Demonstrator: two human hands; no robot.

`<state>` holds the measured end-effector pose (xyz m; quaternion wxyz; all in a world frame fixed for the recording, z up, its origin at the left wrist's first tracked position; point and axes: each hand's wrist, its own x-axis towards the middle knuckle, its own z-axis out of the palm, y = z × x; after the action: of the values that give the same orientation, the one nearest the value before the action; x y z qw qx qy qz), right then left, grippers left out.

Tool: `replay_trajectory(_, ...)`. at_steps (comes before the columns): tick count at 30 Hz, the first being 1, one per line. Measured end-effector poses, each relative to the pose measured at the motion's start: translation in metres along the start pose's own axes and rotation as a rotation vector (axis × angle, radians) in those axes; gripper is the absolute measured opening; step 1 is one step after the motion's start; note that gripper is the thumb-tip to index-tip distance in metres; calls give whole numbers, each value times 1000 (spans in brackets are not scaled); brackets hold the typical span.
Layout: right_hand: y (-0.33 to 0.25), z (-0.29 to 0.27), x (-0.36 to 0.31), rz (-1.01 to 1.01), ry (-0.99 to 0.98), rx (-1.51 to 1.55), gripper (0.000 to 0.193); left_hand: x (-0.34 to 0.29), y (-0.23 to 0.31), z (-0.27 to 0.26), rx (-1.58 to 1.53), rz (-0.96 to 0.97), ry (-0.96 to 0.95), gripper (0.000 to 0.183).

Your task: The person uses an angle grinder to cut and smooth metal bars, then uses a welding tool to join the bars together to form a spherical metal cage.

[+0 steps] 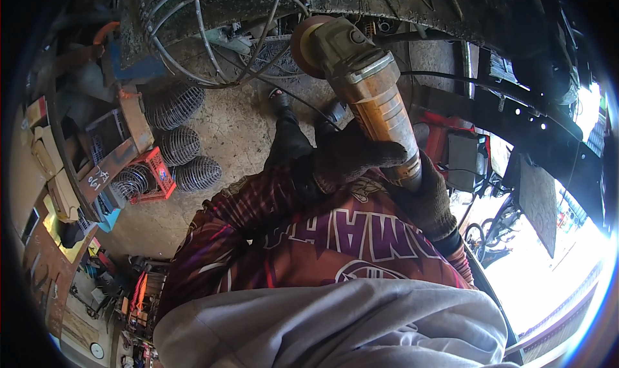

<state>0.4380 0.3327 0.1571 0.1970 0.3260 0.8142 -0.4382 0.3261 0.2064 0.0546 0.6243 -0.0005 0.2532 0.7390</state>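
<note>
An angle grinder (364,84) with a worn yellow-grey body and a round disc at its far end is held up in front of me. My left hand (351,156), in a dark work glove, wraps the grinder's body from the left. My right hand (425,197), also gloved, grips the grinder's rear end. Its black cable (451,77) runs off to the right. The disc points toward a round wire-frame cage (219,26) on a dark metal work table (400,4). My patterned maroon jersey and a grey cloth fill the lower picture.
Several coiled wire guards (180,145) lie on the cracked concrete floor (225,126) at left, beside a red crate (155,174). Shelves with tools and scrap line the left side. A red machine (451,142) and a dark metal beam (535,116) stand at right.
</note>
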Motion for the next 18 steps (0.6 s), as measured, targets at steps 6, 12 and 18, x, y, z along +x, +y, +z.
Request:
replay_trajectory(6,-6,0,0,5,0,-41,62,1,-1,-2,-3,31,-35,63)
replay_trajectory(12,-10,1,1,28,1,-56,64,-2,3,-4,-56,-32,25,69)
replay_trajectory(18,-11,1,0,14,9,-82,67,-2,1,-8,106,-24,-43,72)
